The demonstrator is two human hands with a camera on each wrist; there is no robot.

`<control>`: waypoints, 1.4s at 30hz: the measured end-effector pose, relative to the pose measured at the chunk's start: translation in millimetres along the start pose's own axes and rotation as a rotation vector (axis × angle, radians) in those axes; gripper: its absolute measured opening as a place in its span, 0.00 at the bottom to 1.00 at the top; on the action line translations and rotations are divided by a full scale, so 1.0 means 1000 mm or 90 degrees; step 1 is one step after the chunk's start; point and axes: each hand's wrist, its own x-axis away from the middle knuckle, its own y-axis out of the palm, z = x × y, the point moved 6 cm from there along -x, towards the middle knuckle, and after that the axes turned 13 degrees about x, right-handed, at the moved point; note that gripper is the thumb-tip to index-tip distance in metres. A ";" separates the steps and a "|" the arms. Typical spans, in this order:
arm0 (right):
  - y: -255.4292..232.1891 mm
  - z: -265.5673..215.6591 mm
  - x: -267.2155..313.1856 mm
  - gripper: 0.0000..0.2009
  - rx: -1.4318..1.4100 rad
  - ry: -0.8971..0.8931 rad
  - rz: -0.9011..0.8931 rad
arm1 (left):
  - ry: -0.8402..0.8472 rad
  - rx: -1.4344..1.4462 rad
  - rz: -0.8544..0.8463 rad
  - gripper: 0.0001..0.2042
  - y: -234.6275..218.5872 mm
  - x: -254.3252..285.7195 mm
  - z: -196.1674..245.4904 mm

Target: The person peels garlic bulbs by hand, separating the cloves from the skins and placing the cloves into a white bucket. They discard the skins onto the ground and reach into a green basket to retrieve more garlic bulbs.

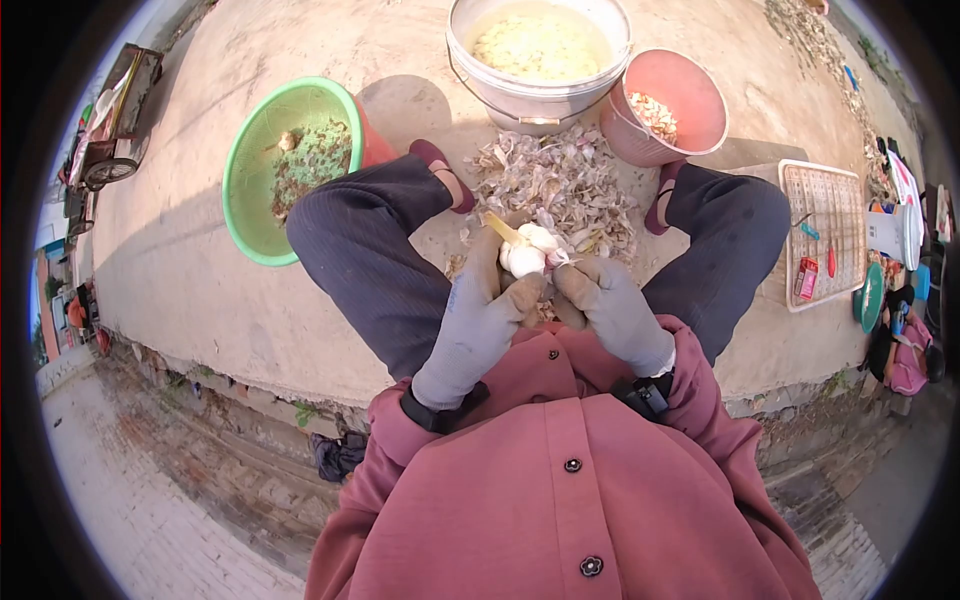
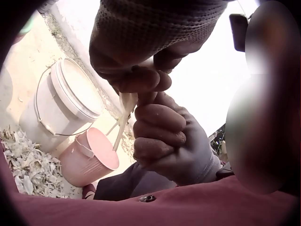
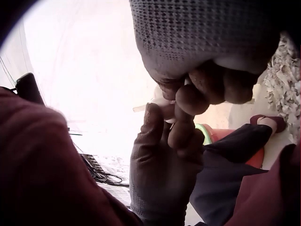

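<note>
In the head view my gloved left hand (image 1: 473, 318) holds a whitish garlic bulb (image 1: 524, 252), its stem (image 1: 498, 226) pointing up and left. My gloved right hand (image 1: 620, 312) pinches papery, purplish garlic skin (image 1: 557, 258) at the bulb's right side. Both hands meet between the knees, close to the front of the shirt. Curled fingers (image 2: 157, 125) of the right hand show in the left wrist view and mostly hide the bulb. The right wrist view shows the left thumb (image 3: 151, 122) against the bulb.
A heap of garlic skins (image 1: 560, 185) lies between the feet. Beyond stand a white bucket (image 1: 530, 108) of pale cloves in liquid and a pink bucket (image 1: 690, 100) with cloves. A green basin (image 1: 240, 190) is at left, a crate-like tray (image 1: 835, 235) with small items at right.
</note>
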 end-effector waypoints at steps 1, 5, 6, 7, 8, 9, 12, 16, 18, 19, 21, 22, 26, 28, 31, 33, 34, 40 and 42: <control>0.002 -0.002 0.001 0.19 -0.001 0.001 -0.001 | 0.023 0.019 0.007 0.26 0.000 0.000 0.002; -0.006 0.010 0.004 0.25 -0.160 0.030 0.015 | 0.081 0.029 0.062 0.27 -0.008 -0.002 0.008; -0.006 0.014 0.006 0.27 -0.181 0.056 -0.011 | 0.089 0.012 0.057 0.29 -0.010 -0.002 0.010; -0.004 0.015 0.005 0.27 -0.181 0.058 -0.008 | 0.095 -0.005 0.051 0.32 -0.011 -0.001 0.012; -0.005 0.017 0.002 0.29 -0.246 0.073 0.045 | 0.114 0.000 0.064 0.31 -0.012 0.000 0.014; -0.007 0.018 -0.001 0.31 -0.309 0.087 0.098 | 0.114 0.000 0.062 0.31 -0.013 0.001 0.013; -0.011 0.008 -0.007 0.30 -0.398 0.018 0.105 | 0.103 0.032 0.104 0.29 -0.023 0.001 0.011; -0.010 -0.005 -0.003 0.28 -0.474 0.050 0.073 | 0.073 0.023 0.106 0.30 -0.022 0.002 0.009; -0.011 -0.005 -0.003 0.21 -0.475 0.044 0.106 | 0.076 0.039 0.129 0.30 -0.017 0.004 0.010; -0.014 -0.011 -0.003 0.21 -0.467 0.033 0.099 | 0.085 0.048 0.139 0.31 -0.015 0.003 0.012; -0.029 -0.026 0.001 0.16 -0.171 0.045 0.163 | 0.132 0.027 0.146 0.31 -0.015 0.003 0.016; -0.038 -0.046 0.003 0.14 -0.147 0.021 0.208 | 0.087 0.030 0.135 0.31 -0.017 0.002 0.010; -0.078 -0.168 0.042 0.12 -0.119 -0.319 0.559 | 0.056 -0.003 0.115 0.30 -0.020 0.002 0.001; -0.098 -0.211 0.056 0.12 -0.006 -0.604 0.724 | 0.070 -0.001 0.107 0.30 -0.020 0.000 -0.003; -0.119 -0.221 0.002 0.14 0.497 -0.608 0.716 | 0.088 0.016 0.109 0.31 -0.015 0.003 -0.003; -0.125 -0.184 -0.031 0.21 0.651 -0.379 0.693 | -0.011 0.098 0.065 0.34 -0.005 0.006 0.005; -0.103 -0.182 -0.023 0.20 0.798 -0.492 0.717 | -0.031 0.074 0.072 0.35 -0.006 0.007 0.008; -0.025 -0.075 -0.009 0.13 0.353 -0.034 0.161 | 0.038 -0.126 0.077 0.35 -0.006 0.006 0.011; -0.014 -0.060 -0.003 0.13 0.347 -0.021 0.171 | 0.082 -0.211 0.045 0.34 -0.001 0.004 0.012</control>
